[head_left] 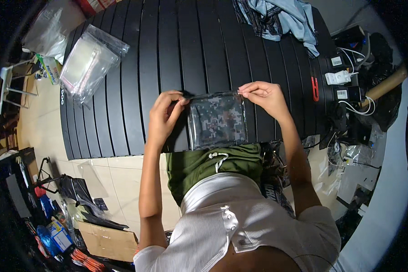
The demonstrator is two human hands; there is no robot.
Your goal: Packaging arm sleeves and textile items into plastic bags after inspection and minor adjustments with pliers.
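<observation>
A clear plastic bag lies flat at the near edge of the black slatted table. Inside it is a folded piece of dark cloth with a pixelated camouflage pattern. My left hand is closed in a pinch on the bag's far left corner. At the far right corner, the thumb and fingers of my right hand pinch the bag's edge. The far edge of the bag runs between both hands.
Clear plastic bags lie in a stack at the table's far left. Crumpled light-blue clothing sits at the far right, and a red cutter lies nearer. Chargers with white cables line the right edge. A cardboard box stands on the floor lower left.
</observation>
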